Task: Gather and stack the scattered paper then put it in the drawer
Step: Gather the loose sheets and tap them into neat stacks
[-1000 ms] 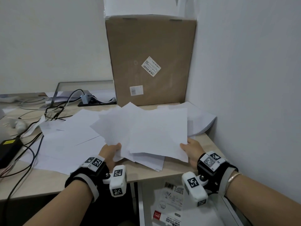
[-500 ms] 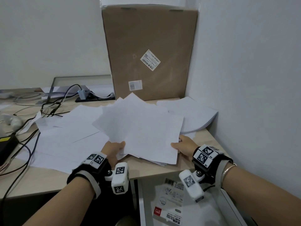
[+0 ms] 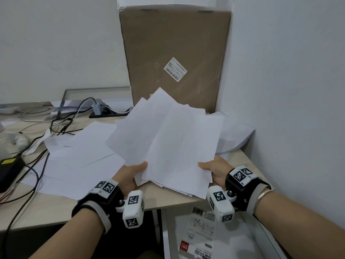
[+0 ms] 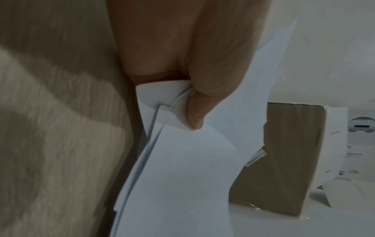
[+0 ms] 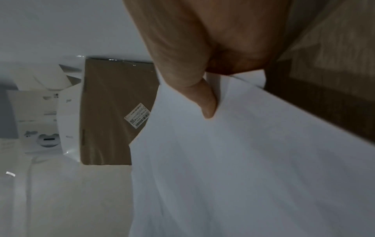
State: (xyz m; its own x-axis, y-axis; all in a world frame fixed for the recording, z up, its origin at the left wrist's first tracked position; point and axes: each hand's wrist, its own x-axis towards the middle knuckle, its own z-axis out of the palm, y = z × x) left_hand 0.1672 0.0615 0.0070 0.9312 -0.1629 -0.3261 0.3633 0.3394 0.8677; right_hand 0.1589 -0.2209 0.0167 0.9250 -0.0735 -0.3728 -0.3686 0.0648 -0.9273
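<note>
Item 1, sheaf of paper [image 3: 168, 139]: loose white sheets, fanned and uneven at the edges, held tilted up in front of the cardboard box [image 3: 175, 53], its far corners overlapping the box's lower face in the head view. Near edge projects past the front edge of the desk [image 3: 168, 200].

Item 2, left hand [image 3: 128, 176]: pinches the sheaf's near left corner, thumb on top, fingers beneath (the left wrist view shows the thumb [image 4: 202, 89] pressing several offset layers together).

Item 3, right hand [image 3: 216, 169]: pinches the near right edge of the same sheaf, thumb [image 5: 205, 97] on the upper sheet, fingers hidden below.

Item 4, scattered paper [image 3: 80, 152]: further white sheets lying flat and overlapping on the desk, left of the box and in front of it.

Item 5, curled paper pile [image 3: 237, 135]: white sheets on the desk at the box's right front corner, against the wall, partly hidden behind the sheaf.

Item 6, drawer [image 3: 214, 240]: open, below the desk edge, nearer the person than the box; holds a white packet with a barcode and red label.

Item 7, cables [image 3: 37, 139]: black and grey leads, far left of the box, running to a black device with a yellow label [image 3: 9, 165].
</note>
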